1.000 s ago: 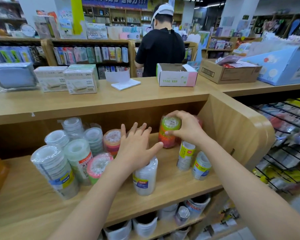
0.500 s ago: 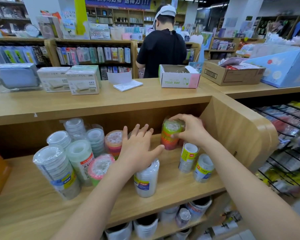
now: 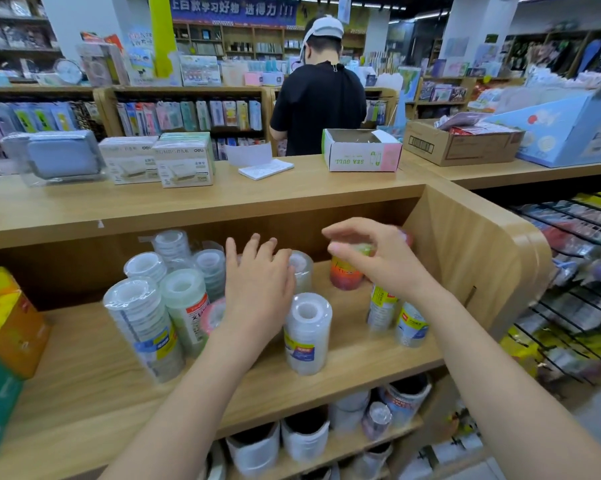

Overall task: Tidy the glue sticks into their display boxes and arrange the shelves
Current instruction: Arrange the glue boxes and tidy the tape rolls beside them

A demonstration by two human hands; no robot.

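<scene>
colourful tape stack [image 3: 345, 277] | upright (top blurred) | shelf [image 3: 84, 393] back right | clear stack [image 3: 307, 332] nearer

Left hand [image 3: 257, 289] and right hand [image 3: 385, 261] hover over tape stacks [image 3: 306, 330] on shelf [image 3: 84, 382]

Overhead: the top surface [image 3: 188, 209] roofs the shelf [image 3: 326, 386], so the way in is from the front only.
Left: orange box [image 3: 11, 323], then bare board up to the tape cluster [image 3: 146, 317].
Centre: 1 clear stack [image 3: 306, 334] near the front edge, with bare board to its right.
Right: colourful stack [image 3: 344, 277] and 2 yellow-labelled stacks [image 3: 382, 306] crowd the side panel [image 3: 465, 265].
Front: a bare strip runs along the edge.
</scene>
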